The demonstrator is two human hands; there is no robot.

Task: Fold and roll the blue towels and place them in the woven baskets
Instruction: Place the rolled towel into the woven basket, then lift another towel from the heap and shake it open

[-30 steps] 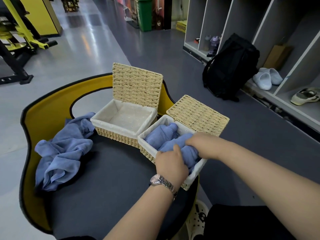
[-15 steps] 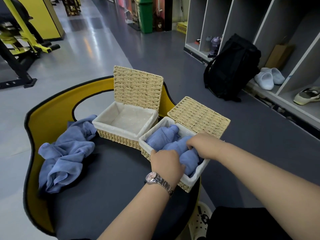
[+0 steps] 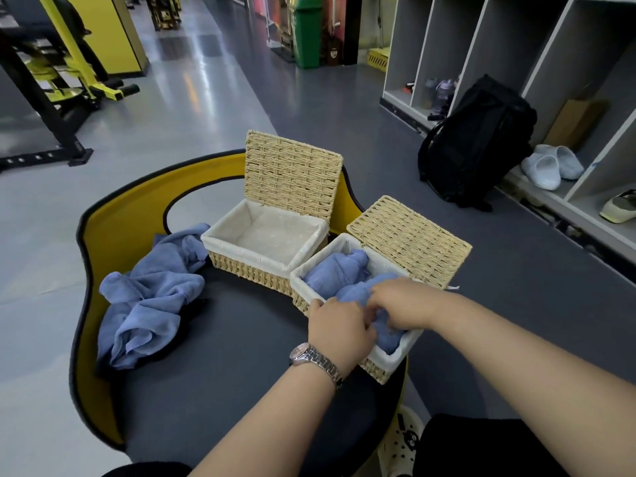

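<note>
Both hands work inside the near basket (image 3: 392,354). The left hand (image 3: 339,330) and right hand (image 3: 401,304) have fingers curled into the rolled towel (image 3: 387,333) directly under them, tucking it down; its long axis appears to run away from the person. A second roll (image 3: 335,271) lies just beyond the fingers. The far basket (image 3: 220,237) holds nothing. Loose towels (image 3: 151,294) lie on the desk (image 3: 223,366), well left, nearer the left hand.

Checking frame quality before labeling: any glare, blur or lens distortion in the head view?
Head view: wide-angle bending shows in the slanted cubby shelves; ceiling-light glare streaks the glossy floor; hands, left and right, look slightly soft; baskets and loose towels are sharp, evenly lit.
</note>
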